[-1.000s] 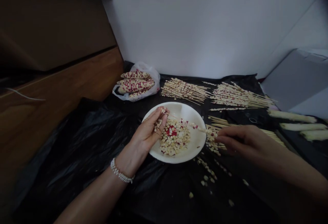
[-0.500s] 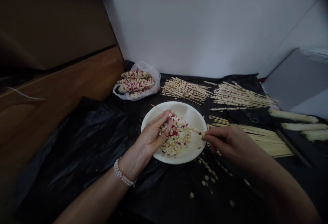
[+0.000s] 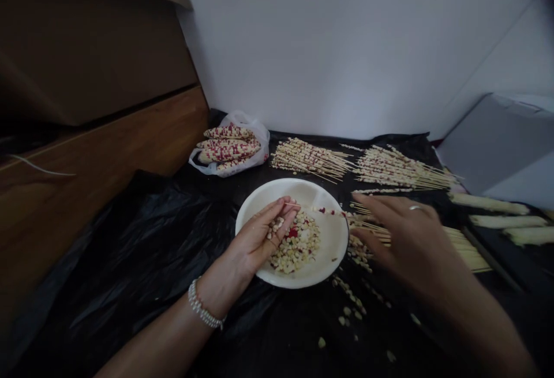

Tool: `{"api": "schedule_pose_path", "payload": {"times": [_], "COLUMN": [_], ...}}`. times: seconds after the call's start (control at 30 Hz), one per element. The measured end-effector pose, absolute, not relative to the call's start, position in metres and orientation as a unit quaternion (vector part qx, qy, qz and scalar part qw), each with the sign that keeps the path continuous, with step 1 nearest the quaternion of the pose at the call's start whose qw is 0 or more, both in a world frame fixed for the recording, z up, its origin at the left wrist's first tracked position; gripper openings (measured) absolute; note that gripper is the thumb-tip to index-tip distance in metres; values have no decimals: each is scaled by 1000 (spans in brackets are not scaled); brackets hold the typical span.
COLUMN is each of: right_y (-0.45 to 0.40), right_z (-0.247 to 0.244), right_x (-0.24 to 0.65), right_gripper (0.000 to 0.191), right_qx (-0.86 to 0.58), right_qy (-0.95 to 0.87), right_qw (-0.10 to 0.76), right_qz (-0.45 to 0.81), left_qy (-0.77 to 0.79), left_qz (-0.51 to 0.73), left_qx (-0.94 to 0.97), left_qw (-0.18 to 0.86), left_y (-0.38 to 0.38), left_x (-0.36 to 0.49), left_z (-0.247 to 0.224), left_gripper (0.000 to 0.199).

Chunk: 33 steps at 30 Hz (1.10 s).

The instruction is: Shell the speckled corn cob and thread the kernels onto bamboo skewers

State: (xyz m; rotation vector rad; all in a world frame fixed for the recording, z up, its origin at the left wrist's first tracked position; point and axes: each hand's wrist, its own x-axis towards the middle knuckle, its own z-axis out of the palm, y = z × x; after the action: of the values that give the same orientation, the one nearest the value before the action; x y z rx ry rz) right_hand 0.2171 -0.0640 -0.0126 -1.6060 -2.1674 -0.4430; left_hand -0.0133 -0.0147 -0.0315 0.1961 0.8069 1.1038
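My left hand [image 3: 270, 225] is over the white bowl [image 3: 249, 205], its fingers closed round the bare end of a thin skewer, with loose corn kernels in the palm. Corn kernels are threaded along the skewer [image 3: 331, 212], which points right across the bowl. My right hand [image 3: 398, 228], somewhat blurred, is just past the bowl's right rim. Its thumb and forefinger are apart, near the skewer's far end. Loose pale and dark red corn kernels [image 3: 296, 254] lie in the bowl.
A plastic bag [image 3: 262, 135] holds speckled corn cobs [image 3: 229, 148]. Two piles of kernel-strung skewers [image 3: 309, 157] [image 3: 385, 165] lie behind the bowl. Bare skewers [image 3: 467, 249] and stripped cobs [image 3: 506, 221] are at right. Stray kernels [image 3: 346, 317] dot the black plastic sheet [image 3: 268, 332].
My right hand has let go of the skewer's end and moved right, its fingers spreading. In my left hand the skewer has shifted right, so less sticks out beyond the fingers at left.
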Motion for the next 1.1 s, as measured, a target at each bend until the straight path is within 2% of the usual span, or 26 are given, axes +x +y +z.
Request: {"api": "schedule_pose_path", "payload": {"times": [0.2,0.33,0.4,0.5,0.57,0.67,0.87,1.1], "right_y": [-67,-67,-67,-67,-67,-66,-65,-65], "right_z": [-22,-34,-37,-40,-41,-42,-43,-43], "right_x": [159,157,161,164,164,163,163,162], "right_gripper": [40,39,39,39,41,40,38,40], "right_qx": [-517,-520,-532,-543,-544,-547,-549,-532], "right_qy": [-802,-805,-798,-790,-788,-790,-785,-791], "right_qw": [225,183,170,172,181,187,196,219], "right_qz": [-197,-220,-224,-228,-222,-204,-208,-210], "left_qy": [366,337,300,283,296,309,330,346], "left_qz": [462,427,415,410,405,397,402,421], "left_qx": [94,88,107,138,145,140,129,173], "left_qw": [803,834,852,856,853,853,844,820], "left_y": [-21,-27,-27,-25,-23,-21,-19,-20], "left_x": [-6,-6,-10,-16,-18,-19,-15,-15], "left_z": [-27,-22,-21,-24,-28,-31,-28,-25], "left_gripper": [14,17,31,66,74,68,36,28]}}
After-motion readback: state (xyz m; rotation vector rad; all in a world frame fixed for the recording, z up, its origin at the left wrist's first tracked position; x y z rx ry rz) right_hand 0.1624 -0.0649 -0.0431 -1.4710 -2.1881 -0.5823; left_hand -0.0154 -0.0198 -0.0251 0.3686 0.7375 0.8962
